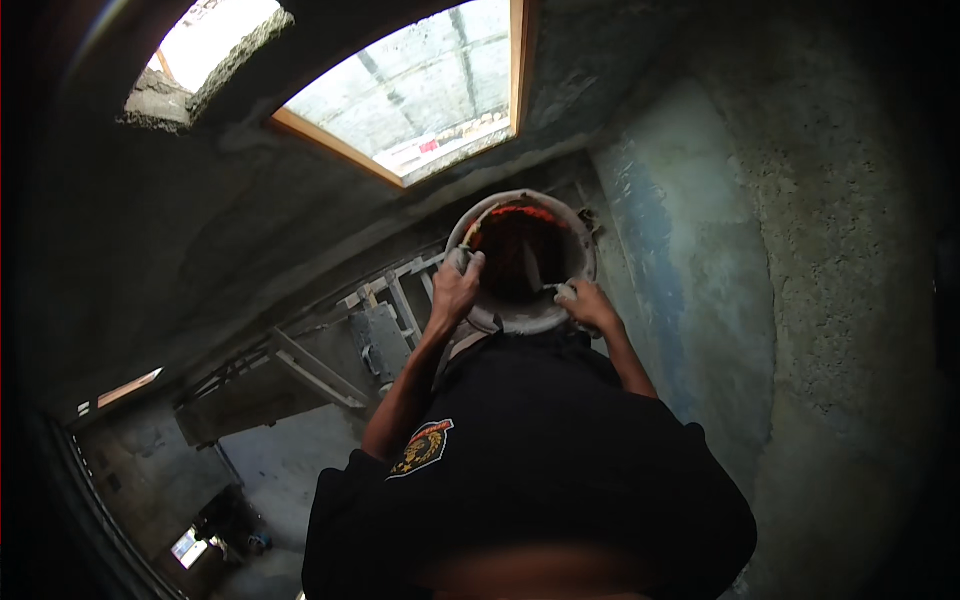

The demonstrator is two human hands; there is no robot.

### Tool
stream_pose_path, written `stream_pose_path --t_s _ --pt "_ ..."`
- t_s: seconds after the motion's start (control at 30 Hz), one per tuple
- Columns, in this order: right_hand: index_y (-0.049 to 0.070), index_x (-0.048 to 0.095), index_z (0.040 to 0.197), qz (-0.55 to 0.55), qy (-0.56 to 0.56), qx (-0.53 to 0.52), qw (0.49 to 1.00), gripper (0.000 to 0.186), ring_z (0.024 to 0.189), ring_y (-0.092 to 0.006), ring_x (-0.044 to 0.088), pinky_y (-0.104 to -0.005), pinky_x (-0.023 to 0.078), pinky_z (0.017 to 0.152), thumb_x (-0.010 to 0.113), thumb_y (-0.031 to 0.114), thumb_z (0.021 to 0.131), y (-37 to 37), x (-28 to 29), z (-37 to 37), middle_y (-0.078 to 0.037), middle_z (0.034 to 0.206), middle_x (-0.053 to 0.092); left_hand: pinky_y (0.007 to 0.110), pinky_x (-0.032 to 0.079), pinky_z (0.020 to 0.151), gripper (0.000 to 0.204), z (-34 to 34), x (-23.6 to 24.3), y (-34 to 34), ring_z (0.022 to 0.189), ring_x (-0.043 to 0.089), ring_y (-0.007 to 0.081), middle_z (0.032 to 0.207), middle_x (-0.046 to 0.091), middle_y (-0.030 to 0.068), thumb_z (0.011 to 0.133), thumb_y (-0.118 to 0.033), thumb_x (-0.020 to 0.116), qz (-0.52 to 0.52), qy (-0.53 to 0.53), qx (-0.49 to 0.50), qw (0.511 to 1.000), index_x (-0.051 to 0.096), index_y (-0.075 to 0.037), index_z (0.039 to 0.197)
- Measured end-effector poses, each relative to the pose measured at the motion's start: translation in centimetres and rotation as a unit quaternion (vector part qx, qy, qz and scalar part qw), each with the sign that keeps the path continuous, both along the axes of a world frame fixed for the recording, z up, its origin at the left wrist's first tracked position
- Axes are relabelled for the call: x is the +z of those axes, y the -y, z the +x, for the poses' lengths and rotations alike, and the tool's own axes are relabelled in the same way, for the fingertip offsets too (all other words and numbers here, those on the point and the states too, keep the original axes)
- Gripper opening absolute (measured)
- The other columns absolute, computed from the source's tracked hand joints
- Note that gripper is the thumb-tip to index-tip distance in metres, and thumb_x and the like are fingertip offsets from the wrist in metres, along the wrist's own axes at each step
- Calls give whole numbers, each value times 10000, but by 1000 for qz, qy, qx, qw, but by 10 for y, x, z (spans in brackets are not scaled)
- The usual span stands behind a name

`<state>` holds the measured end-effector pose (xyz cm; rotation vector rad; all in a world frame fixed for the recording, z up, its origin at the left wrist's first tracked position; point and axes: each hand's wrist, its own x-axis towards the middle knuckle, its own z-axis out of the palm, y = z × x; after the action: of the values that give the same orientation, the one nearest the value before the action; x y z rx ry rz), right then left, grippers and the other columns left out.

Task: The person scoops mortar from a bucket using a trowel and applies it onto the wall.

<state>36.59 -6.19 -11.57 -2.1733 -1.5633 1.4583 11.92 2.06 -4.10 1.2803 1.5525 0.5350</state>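
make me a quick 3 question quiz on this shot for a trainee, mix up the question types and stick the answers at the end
1. Multiple choice: what is the right hand holding?
a) a paint roller
b) a trowel
c) a hammer

2. True or false: the window beyond the bucket has a bright green frame.

3. Fill in the blank: the left hand is closed at the bucket's ____ (rim or base).

Key:
1. b
2. False; the frame is orange-brown.
3. rim
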Motion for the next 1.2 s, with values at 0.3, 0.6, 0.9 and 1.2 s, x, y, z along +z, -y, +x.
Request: stream_pose_path --t_s 0.3,0.6,0.9,1.2 --pt "-46 587 960 -61 -22 -14 998 551 905 -341 624 -397 484 780 812 299 594 -7 4 8 -227 937 635 453 464 711 443 -45 -96 -11 792 612 392 846 628 227 826 -420 612 111 -217 -27 969 599 -2 974" --pt "18 515 1073 -21 38 4 999 486 967 -422 576 -471 460 839 678 305 715 -20 3 -8 -264 1000 605 408 476 751 359 -30 -82 -27 871 629 352 916 645 198 819 -258 645 59 -120 -133 982 537 -25 1070" --pt "-18 568 954 86 89 87 989 305 834 -436 608 -458 514 752 649 169 727 -14 -5 -39 -262 854 626 434 463 742 322 -2 -55 -18 905 594 414 935 622 234 844 -173 595 113 -72 -185 974 496 -37 1119" --pt "180 574 1184 20 119 276 954 543 869 -320 636 -425 517 749 717 147 661 -32 44 4 -158 887 654 428 463 726 303 -2 -49 -16 879 599 411 919 621 236 852 -193 595 147 -47 -190 970 492 -28 1085"
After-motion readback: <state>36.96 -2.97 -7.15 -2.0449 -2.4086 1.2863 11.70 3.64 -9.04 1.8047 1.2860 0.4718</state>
